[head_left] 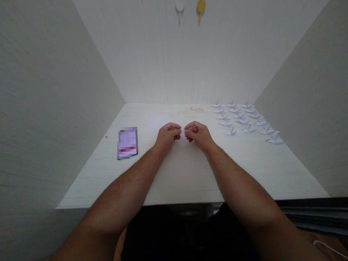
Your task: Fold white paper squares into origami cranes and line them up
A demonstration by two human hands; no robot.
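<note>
My left hand [167,135] and my right hand [198,134] meet over the middle of the white table [181,176]. Both pinch a small folded piece of white paper [183,134] between their fingertips; most of it is hidden by the fingers. To the right lie several finished white paper cranes [243,120] in rows. A stack of white paper squares [159,122] lies just beyond my left hand.
A phone [127,143] lies flat on the table to the left of my hands. A small red speck [106,136] sits near the left wall. White walls enclose the table on three sides. Two round hooks [190,6] hang on the back wall.
</note>
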